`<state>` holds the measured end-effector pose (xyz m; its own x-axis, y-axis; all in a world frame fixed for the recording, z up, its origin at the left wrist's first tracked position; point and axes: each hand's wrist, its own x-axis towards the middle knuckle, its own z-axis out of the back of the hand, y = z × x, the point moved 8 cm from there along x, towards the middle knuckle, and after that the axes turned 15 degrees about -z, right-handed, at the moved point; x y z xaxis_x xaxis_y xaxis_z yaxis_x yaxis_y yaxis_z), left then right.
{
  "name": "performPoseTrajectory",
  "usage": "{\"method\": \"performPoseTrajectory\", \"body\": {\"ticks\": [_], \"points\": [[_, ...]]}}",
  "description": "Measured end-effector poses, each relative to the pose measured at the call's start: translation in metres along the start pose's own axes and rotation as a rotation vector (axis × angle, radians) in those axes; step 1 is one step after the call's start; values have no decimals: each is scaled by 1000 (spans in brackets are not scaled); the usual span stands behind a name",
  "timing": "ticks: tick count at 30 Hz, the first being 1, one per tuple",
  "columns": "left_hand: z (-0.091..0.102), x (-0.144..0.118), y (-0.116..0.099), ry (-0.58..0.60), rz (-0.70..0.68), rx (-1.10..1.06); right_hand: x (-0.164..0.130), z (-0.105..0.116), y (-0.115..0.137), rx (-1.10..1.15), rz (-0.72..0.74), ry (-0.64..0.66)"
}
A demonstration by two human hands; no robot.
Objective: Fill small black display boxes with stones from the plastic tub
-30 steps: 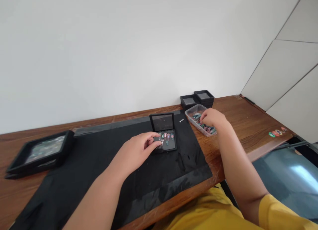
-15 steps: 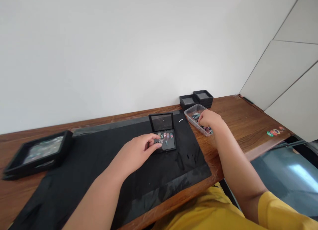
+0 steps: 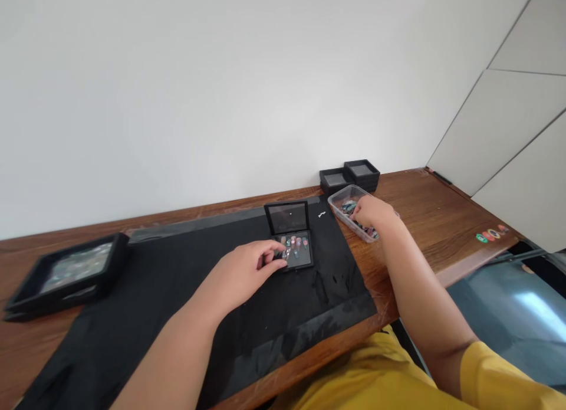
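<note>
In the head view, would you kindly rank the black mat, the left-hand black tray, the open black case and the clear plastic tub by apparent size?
1. black mat
2. black tray, though it sits nearer the camera
3. and 4. open black case and clear plastic tub: too alike to rank

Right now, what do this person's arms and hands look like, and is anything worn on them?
Both hands, left hand and right hand, are bare: no gloves, rings or watch show. The forearms are uncovered. A short yellow sleeve covers the right upper arm, matching the yellow shirt.
</note>
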<state>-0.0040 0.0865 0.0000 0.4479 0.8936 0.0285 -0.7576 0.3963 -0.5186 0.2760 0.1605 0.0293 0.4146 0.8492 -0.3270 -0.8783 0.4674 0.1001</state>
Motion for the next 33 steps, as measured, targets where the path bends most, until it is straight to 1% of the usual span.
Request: {"method": "performPoseTrajectory", "body": {"ticks": [5,11,16,18,20,22,25,27,29,31,33], "points": [[0,-1,5,-1,17,41,6,1,-3,25,-2,-18],[0,-2,5,12,11,29,12,0,-5,63,22,-13],[-1,-2,4,12,6,15,6,9,-2,136,97,-16],[-2,-2,3,13,6,-1,1,13,0,211,147,-15],[-2,-1,2,4,0,-22,-5,20,3,334,212,-27],[0,-1,0,-35,-14,-43,-11,31,3,476,270,-89],[8,-1,-3,-148,-38,-66,-19,43,2,675,345,-186],[14,-1,-6,-225,-57,-81,-26,47,7,817,428,-203],[17,-2,-9,-287,-76,-132,-38,50,14,947,542,-233],[18,-1,-11,-345,-85,-266,-54,51,22,1041,665,-284],[16,-1,-14,-395,-91,-482,-73,49,31,1119,795,-307]]}}
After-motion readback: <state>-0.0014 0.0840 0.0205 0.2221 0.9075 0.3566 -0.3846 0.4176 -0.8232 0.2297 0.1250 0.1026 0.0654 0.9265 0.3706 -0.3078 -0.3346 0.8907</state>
